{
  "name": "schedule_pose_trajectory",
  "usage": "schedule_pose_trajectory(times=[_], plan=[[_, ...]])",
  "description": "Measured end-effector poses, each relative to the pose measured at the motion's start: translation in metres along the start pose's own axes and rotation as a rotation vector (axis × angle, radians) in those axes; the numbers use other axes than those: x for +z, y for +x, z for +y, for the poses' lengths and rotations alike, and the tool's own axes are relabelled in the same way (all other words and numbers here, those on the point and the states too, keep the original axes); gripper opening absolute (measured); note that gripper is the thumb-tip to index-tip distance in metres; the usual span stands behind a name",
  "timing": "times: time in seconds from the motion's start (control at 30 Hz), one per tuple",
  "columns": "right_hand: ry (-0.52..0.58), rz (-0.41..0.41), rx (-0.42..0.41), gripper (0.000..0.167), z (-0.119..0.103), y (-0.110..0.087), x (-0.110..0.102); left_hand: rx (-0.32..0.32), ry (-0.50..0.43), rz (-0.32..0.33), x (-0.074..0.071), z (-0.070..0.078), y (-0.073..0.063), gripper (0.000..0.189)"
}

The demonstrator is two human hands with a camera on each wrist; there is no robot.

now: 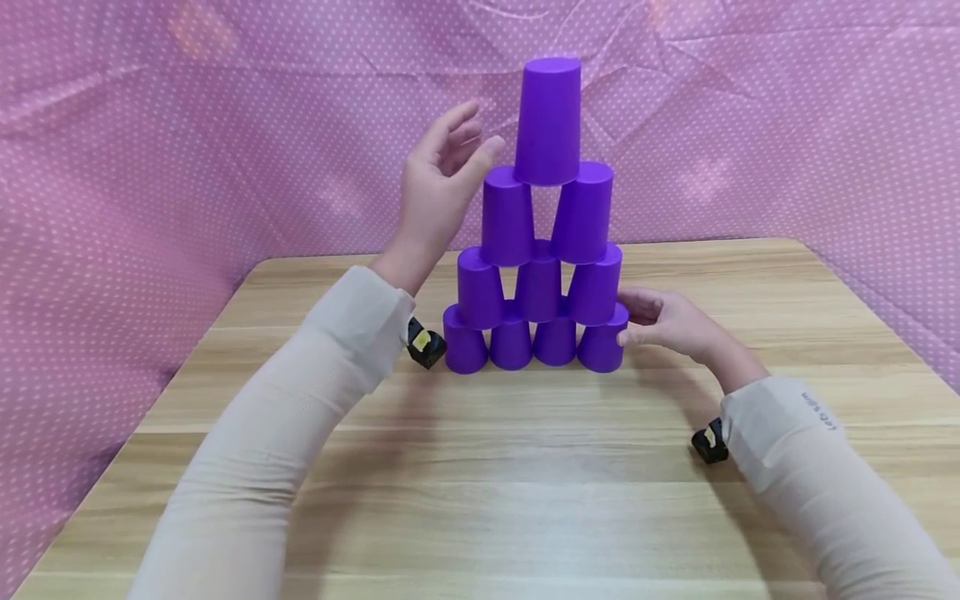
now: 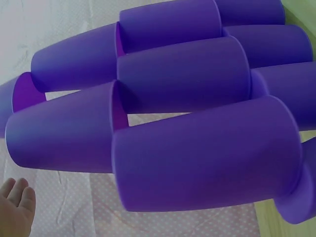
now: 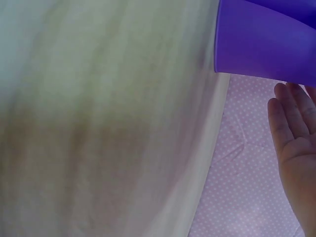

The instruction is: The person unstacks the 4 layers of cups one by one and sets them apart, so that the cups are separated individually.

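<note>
Upside-down purple cups stand stacked in a four-level pyramid, with one top cup over a pair, three below them and a bottom row of several. My left hand is raised beside the pair's left cup, holding nothing, its fingers loosely bent and its thumb close to that cup's upper edge. Low on the other side, my right hand is beside the bottom row's right cup. Its fingers are extended and its thumb tip overlaps that cup in the head view. In the right wrist view, the right fingertips are just under a cup's side.
The pyramid stands on a light wood-grain table. Behind and around it hangs a pink polka-dot cloth. Small black devices, one at the left cuff and one at the right cuff, stick out near the table.
</note>
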State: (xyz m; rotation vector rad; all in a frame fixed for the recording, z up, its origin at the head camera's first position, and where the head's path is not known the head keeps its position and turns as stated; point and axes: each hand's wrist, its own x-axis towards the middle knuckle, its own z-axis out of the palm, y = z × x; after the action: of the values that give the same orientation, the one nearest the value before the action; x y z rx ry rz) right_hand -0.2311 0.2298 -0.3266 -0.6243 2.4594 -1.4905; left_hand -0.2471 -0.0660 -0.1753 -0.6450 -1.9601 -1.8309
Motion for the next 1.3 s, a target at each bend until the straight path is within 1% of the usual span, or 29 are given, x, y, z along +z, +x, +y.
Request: schedule_pose_trajectory(times=[0.07, 0.13, 0.33, 0.5, 0.67, 0.77, 1.0, 1.2, 1.3], plan=[[0.005, 0.003, 0.007, 0.067, 0.001, -0.001, 0.001, -0.014, -0.006, -0.009, 0.002, 0.002, 0.001, 0.053], [0.01, 0.01, 0.013, 0.067, 0.002, -0.001, 0.002, -0.015, -0.014, -0.015, 0.005, 0.005, 0.002, 0.056], [0.006, 0.029, 0.025, 0.065, 0.002, -0.001, 0.005, 0.016, -0.04, -0.006, 0.014, 0.01, 0.004, 0.058], [-0.004, 0.036, 0.028, 0.06, 0.002, -0.001, 0.006, -0.015, -0.025, -0.034, 0.021, 0.014, 0.007, 0.06], [-0.01, 0.036, 0.024, 0.056, 0.002, -0.001, 0.007, -0.014, -0.021, -0.044, 0.027, 0.019, 0.009, 0.061], [-0.018, 0.04, 0.027, 0.055, 0.002, -0.001, 0.007, -0.001, -0.018, -0.056, 0.031, 0.025, 0.007, 0.06], [-0.042, 0.042, 0.028, 0.054, 0.003, -0.002, 0.006, -0.031, 0.027, -0.088, 0.035, 0.045, -0.004, 0.059], [-0.064, 0.038, 0.021, 0.054, 0.005, -0.002, 0.006, -0.06, 0.022, -0.092, 0.038, 0.047, -0.003, 0.059], [-0.061, 0.032, 0.019, 0.054, 0.006, -0.002, 0.007, -0.073, 0.05, -0.087, 0.039, 0.046, -0.002, 0.06]])
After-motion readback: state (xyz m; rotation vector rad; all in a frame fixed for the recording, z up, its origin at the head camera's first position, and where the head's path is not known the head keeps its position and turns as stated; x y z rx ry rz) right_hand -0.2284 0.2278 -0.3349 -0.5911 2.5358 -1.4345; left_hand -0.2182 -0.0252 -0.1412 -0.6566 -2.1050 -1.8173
